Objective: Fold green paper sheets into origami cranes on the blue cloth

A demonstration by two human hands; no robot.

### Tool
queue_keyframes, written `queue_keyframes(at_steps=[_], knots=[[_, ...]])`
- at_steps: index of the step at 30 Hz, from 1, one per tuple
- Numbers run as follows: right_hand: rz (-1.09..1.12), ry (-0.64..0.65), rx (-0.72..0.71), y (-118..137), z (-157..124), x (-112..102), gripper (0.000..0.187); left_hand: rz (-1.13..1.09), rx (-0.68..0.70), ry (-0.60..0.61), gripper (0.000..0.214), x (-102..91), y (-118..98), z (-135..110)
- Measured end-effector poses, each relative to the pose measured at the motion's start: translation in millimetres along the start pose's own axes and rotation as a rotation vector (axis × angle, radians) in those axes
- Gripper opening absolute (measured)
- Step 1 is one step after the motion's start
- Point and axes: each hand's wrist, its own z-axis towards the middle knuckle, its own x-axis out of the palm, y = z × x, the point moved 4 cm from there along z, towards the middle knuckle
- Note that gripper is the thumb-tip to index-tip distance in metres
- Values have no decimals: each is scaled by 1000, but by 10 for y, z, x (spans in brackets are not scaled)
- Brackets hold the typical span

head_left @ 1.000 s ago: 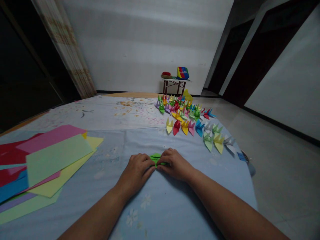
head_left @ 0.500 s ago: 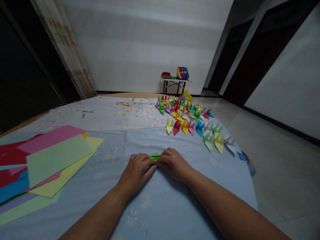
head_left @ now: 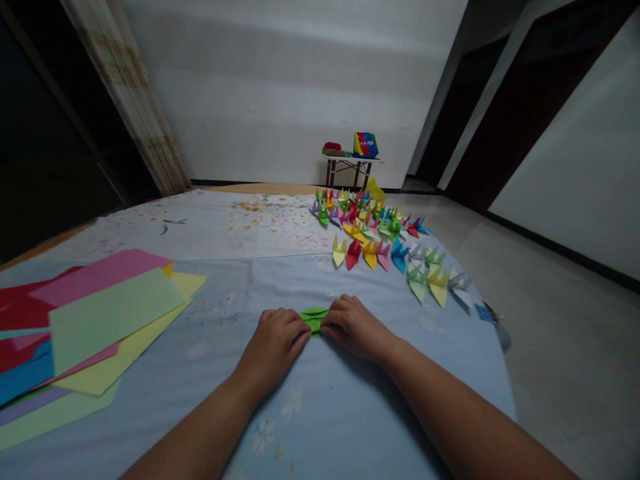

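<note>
Green folded paper (head_left: pixel 314 320), pressed between left hand (head_left: pixel 273 343) and right hand (head_left: pixel 353 327), fingers (head_left: pixel 334 321) gripping it, folds mostly hidden

We sat in a dim room facing a smooth white plaster wall (head_left: pixel 280 87), with a long beige patterned curtain (head_left: pixel 127 93) hanging at its left. A small white-topped table with dark red legs (head_left: pixel 349 161) stood against it, and pale grey floor tiles (head_left: pixel 565 373) ran toward a dark doorway (head_left: pixel 520 113) on the right.
</note>
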Motion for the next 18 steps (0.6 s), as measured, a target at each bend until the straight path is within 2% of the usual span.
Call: queue_keyframes(at_steps=[10, 18], knots=[[48, -2, 208, -65, 23, 58, 17, -40, -137, -70, 12, 14, 18, 15], [93, -20, 285, -67, 50, 68, 13, -9, -243, -105, 13, 27, 45, 19]])
